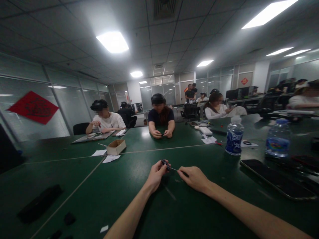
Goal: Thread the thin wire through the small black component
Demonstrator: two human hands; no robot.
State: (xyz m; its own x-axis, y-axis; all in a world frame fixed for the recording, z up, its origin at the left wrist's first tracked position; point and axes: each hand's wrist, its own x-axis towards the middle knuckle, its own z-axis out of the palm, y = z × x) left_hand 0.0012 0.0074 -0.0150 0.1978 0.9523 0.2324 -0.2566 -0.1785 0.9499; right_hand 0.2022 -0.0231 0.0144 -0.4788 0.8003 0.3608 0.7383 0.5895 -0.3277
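Small black part (165, 163) sits pinched in the fingertips of the left hand (156, 174), just above the green table (124, 199); the fingers cover most of it. The right hand (195, 178) closes on a thin tool (179, 171), possibly a screwdriver, whose tip meets the part. Farther out lie one cardboard box (116, 146), two water bottles (234, 136) and one dark phone (276, 179). Three seated people (160, 118) line the far side.

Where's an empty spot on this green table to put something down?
Bare green lies between the cardboard box and the left hand, and beyond the right hand towards the person in dark blue. The right side is crowded: a water bottle, a second bottle, a phone, papers.
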